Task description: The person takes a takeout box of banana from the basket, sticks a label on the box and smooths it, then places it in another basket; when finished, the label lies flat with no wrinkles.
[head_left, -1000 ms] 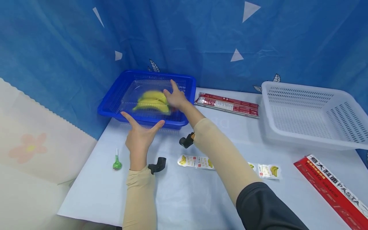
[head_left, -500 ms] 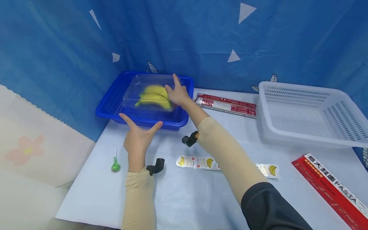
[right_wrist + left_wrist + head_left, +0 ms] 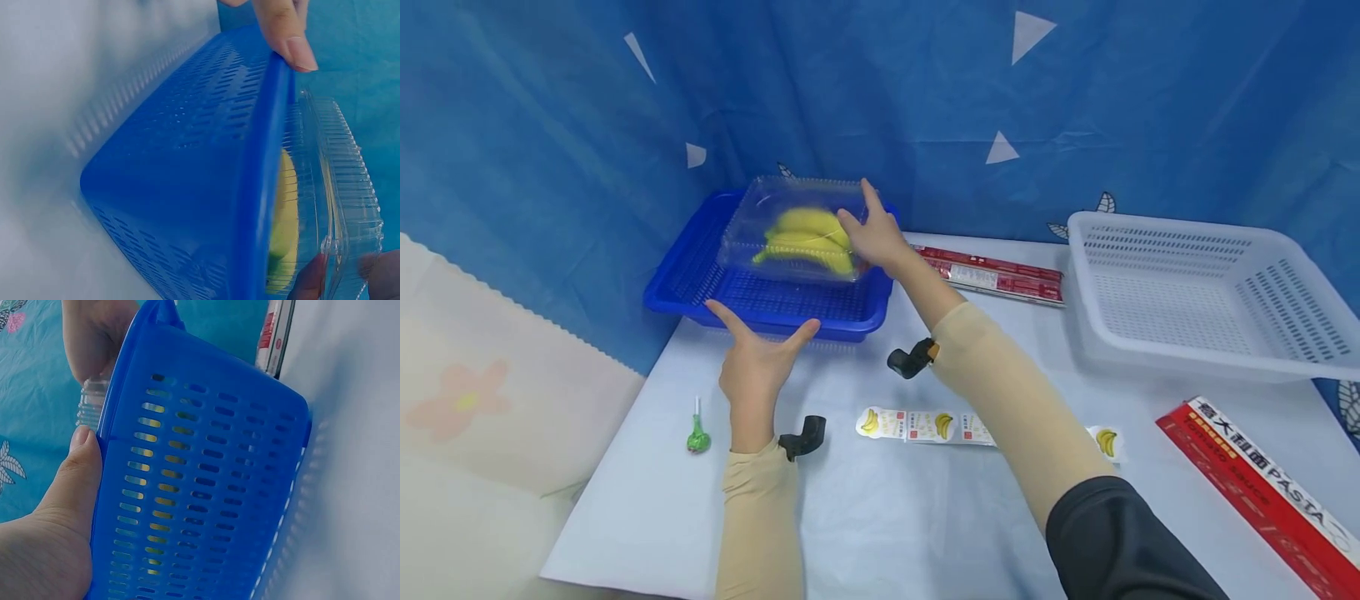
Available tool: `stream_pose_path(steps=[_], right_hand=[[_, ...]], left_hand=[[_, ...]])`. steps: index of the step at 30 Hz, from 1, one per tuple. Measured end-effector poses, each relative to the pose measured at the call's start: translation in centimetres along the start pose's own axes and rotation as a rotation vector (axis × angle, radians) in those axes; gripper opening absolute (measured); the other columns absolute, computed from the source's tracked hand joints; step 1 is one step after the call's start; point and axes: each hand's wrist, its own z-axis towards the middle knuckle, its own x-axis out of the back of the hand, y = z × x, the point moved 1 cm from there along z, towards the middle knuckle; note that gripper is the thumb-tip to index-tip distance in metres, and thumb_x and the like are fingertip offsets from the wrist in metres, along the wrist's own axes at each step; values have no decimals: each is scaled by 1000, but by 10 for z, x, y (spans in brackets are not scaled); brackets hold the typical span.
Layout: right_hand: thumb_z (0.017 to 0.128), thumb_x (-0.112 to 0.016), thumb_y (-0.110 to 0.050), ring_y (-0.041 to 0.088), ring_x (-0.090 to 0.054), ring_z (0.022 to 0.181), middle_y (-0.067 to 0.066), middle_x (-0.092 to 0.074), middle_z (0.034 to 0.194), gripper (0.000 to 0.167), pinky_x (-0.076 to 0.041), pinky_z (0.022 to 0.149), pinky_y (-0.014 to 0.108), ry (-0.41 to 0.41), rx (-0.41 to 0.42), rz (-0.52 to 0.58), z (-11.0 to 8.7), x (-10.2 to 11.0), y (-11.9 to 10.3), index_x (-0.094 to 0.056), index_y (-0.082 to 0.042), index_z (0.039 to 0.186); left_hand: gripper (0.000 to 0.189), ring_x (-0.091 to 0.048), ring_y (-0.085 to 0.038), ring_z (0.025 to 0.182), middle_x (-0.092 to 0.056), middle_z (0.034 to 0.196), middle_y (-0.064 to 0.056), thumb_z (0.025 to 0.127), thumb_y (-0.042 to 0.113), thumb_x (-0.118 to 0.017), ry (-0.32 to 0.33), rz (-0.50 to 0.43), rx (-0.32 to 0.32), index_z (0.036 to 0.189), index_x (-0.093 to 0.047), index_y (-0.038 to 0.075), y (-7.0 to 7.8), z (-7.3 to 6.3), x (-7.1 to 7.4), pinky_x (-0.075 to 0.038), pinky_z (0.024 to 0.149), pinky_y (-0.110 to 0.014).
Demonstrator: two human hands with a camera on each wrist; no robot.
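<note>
A clear plastic food box [image 3: 748, 221] with yellow bananas [image 3: 808, 242] inside is tilted over the blue basket [image 3: 670, 287]. My right hand [image 3: 878, 237] pinches the box at its right side; in the right wrist view, a fingertip [image 3: 310, 275] shows behind the plastic. At the basket's front edge is my left hand [image 3: 756, 362], thumb and forefinger spread wide. Its straight thumb [image 3: 75, 469] lies against the basket's rim in the left wrist view. Through the basket's slots, bits of yellow show in that view.
Red long packets [image 3: 1000, 279] lie behind, between the blue basket and a white basket [image 3: 1172, 354]. A banana-sticker strip [image 3: 928, 426] runs under the right forearm. A green lollipop [image 3: 697, 437] is at left; a red pasta box [image 3: 1262, 492] is at right.
My right hand has lifted the box of bananas upward from the blue basket, and its front now tilts more toward me. My left hand has stayed at the basket's front edge.
</note>
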Motion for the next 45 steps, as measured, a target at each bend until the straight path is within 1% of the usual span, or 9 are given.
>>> stream_pose_path(steps=[5,10,17,24,29,34,39,42,45], right_hand=[[103,-44,-47,32,-69,98,3,-11,168,73,-60,68,40,-7,7,80,-5,11,-1,5,-43,157],[101,-46,-50,29,-68,88,1,-11,168,74,-60,65,38,-5,-12,122,-9,22,2,5,-49,155],[100,-49,-50,31,-65,106,-8,-2,168,76,-61,69,43,-10,-12,189,-16,39,7,3,-49,156],[100,-50,-49,20,-51,59,-3,-3,168,78,-59,71,50,-22,0,213,-29,58,9,3,-46,157],[100,-50,-48,25,-62,96,-9,1,168,77,-59,71,46,-15,12,201,-40,74,12,2,-47,157],[99,-50,-51,26,-43,140,-16,2,167,76,-59,76,46,-6,31,178,-53,90,19,1,-49,156],[98,-52,-51,23,-64,81,1,-30,161,75,-58,73,48,-9,30,204,-65,105,30,-1,-53,154],[98,-53,-49,19,-43,50,7,-61,121,74,-58,66,48,4,19,227,-70,114,39,-4,-54,153],[98,-53,-50,17,-43,50,8,-54,92,73,-57,66,45,31,9,214,-77,123,47,-5,-54,153]], left_hand=[[149,-64,-34,77,-66,104,-22,55,98,-54,-4,-14,-1,147,39,27,0,0,-1,-41,52,-37],[148,-65,-36,85,-66,108,-21,56,98,-54,-10,-34,5,146,40,29,1,1,-2,-42,55,-38],[147,-65,-39,93,-64,119,-24,57,98,-55,-14,-34,9,145,41,30,1,1,-3,-44,60,-40],[145,-65,-38,89,-65,112,-22,58,97,-54,-18,-27,8,142,44,32,1,1,-4,-43,60,-39],[146,-64,-36,88,-65,109,-21,57,97,-55,-34,-35,18,143,43,32,1,2,-3,-42,60,-38],[146,-64,-36,88,-65,109,-21,57,97,-56,-38,-38,24,144,42,31,2,2,-3,-42,60,-38],[146,-62,-41,105,-60,128,-25,58,95,-57,-40,-48,23,144,42,30,2,2,-2,-48,72,-46],[147,-59,-43,117,-52,142,-26,59,94,-59,-47,-65,27,143,43,30,3,1,-1,-49,85,-54],[147,-56,-45,122,-49,146,-25,59,93,-60,-48,-84,27,143,43,30,3,1,-2,-46,93,-58]])
